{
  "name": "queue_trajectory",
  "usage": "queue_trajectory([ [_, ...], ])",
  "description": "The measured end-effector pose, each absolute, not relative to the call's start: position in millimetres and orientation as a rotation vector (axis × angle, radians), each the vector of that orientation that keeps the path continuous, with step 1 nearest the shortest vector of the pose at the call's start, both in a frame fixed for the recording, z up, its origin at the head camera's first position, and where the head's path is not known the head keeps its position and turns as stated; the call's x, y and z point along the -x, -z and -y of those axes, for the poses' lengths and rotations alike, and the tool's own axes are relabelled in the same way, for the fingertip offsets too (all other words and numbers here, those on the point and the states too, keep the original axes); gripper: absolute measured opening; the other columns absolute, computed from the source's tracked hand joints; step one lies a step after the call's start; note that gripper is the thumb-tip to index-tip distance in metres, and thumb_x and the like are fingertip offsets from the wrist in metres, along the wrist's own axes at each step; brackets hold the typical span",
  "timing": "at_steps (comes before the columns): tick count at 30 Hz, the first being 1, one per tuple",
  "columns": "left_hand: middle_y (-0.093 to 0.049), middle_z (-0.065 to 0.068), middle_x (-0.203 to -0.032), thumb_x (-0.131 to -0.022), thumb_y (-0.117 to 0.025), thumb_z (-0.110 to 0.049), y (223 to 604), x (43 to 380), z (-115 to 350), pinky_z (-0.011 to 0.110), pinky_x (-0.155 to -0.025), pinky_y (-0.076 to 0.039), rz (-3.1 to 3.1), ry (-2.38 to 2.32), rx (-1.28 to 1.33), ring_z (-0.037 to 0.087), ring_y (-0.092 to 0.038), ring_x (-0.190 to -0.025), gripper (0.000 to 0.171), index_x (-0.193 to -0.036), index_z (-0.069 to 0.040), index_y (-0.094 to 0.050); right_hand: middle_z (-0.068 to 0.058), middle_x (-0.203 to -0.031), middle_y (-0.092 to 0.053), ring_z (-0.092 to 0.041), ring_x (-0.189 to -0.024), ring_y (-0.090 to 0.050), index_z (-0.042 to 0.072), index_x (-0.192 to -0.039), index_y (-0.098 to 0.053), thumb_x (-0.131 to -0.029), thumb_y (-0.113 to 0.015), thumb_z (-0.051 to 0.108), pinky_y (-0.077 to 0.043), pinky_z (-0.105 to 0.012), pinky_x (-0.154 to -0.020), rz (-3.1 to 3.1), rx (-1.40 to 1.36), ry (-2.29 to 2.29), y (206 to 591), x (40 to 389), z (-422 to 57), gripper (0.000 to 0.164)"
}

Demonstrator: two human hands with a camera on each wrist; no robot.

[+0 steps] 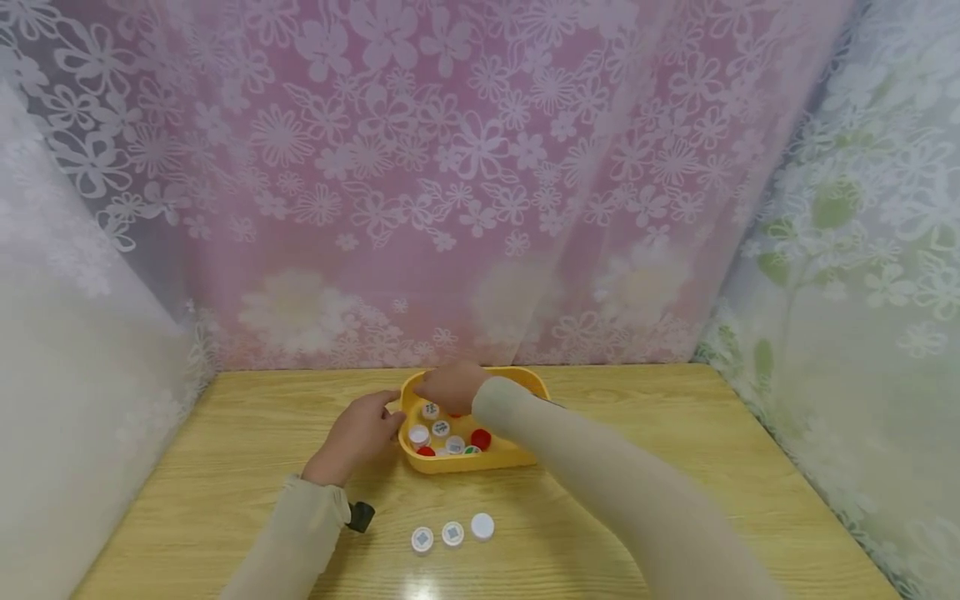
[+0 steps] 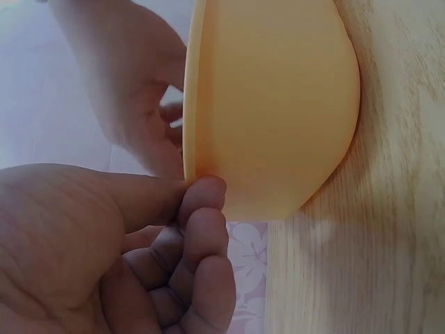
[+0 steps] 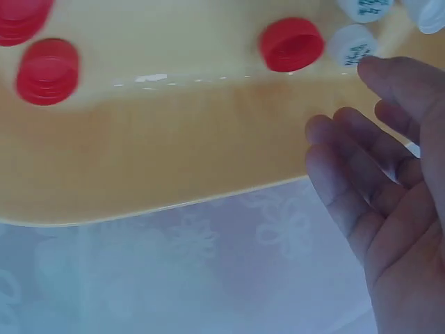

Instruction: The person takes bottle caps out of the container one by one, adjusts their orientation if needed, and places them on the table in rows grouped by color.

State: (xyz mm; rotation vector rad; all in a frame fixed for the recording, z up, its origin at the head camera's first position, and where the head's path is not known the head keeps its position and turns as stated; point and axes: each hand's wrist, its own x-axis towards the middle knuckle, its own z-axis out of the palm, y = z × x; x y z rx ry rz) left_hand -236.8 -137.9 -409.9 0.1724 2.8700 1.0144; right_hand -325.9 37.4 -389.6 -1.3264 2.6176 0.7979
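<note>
A yellow plastic basin stands on the table with several white and red bottle caps inside. At its left end my left hand pinches the rim between thumb and fingers, as the left wrist view shows. My right hand reaches over the basin's far left part. In the right wrist view its fingers are spread and loosely bent, with nothing between them. The thumb tip is beside a white cap with green print; whether they touch I cannot tell. A red cap lies close by.
On the wooden table in front of the basin, a plain white cap and two white caps with a grey diamond mark, one in the middle, lie in a row. A floral curtain hangs behind the table.
</note>
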Motion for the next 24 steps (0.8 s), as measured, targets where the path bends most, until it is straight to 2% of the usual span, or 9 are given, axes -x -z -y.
queue_trajectory([
  [2,-0.061,0.002,-0.079,-0.104,-0.061,-0.020,408.8,236.5,137.1,0.031,-0.062,-0.047,-2.884,-1.008,-0.179,0.017,-0.054,-0.066,0.049,-0.148,0.001,-0.053,0.005,-0.114,-0.073,-0.014,-0.091,-0.069,0.030,-0.140,-0.059,-0.102,-0.068,0.026,-0.060,-0.033,-0.084,-2.612,1.345,-0.800,390.6,324.2,-31.1,0.039],
  [5,-0.061,0.002,-0.079,-0.104,-0.060,-0.019,407.5,236.6,136.4,0.031,-0.062,-0.047,-2.894,-1.003,-0.186,0.017,-0.054,-0.066,0.048,-0.148,0.000,-0.053,0.009,-0.105,-0.073,-0.010,-0.082,-0.067,0.031,-0.135,-0.061,-0.102,-0.068,0.024,-0.059,-0.030,-0.082,-2.599,1.338,-0.765,390.9,319.6,-24.5,0.034],
  [8,-0.061,0.001,-0.078,-0.105,-0.060,-0.019,407.4,237.1,136.6,0.031,-0.059,-0.047,-2.894,-1.001,-0.183,0.017,-0.055,-0.064,0.048,-0.148,0.000,-0.054,0.012,-0.108,-0.074,-0.008,-0.086,-0.067,0.032,-0.133,-0.064,-0.101,-0.069,0.024,-0.059,-0.031,-0.086,-2.597,1.337,-0.783,390.5,315.7,-20.1,0.033],
  [16,-0.062,0.001,-0.079,-0.104,-0.061,-0.018,409.2,237.8,138.3,0.031,-0.059,-0.048,-2.881,-1.016,-0.177,0.016,-0.056,-0.064,0.048,-0.148,0.000,-0.054,0.011,-0.111,-0.074,-0.009,-0.086,-0.069,0.031,-0.133,-0.065,-0.102,-0.068,0.025,-0.060,-0.033,-0.085,-2.592,1.350,-0.847,396.0,318.9,-15.6,0.031],
  [24,-0.062,0.002,-0.078,-0.104,-0.062,-0.020,409.9,238.9,138.7,0.030,-0.059,-0.047,-2.875,-1.024,-0.161,0.017,-0.056,-0.064,0.049,-0.148,-0.001,-0.054,0.011,-0.118,-0.072,-0.008,-0.085,-0.068,0.033,-0.138,-0.063,-0.103,-0.066,0.019,-0.060,-0.031,-0.085,-2.612,1.357,-0.963,409.4,327.2,-17.0,0.038],
])
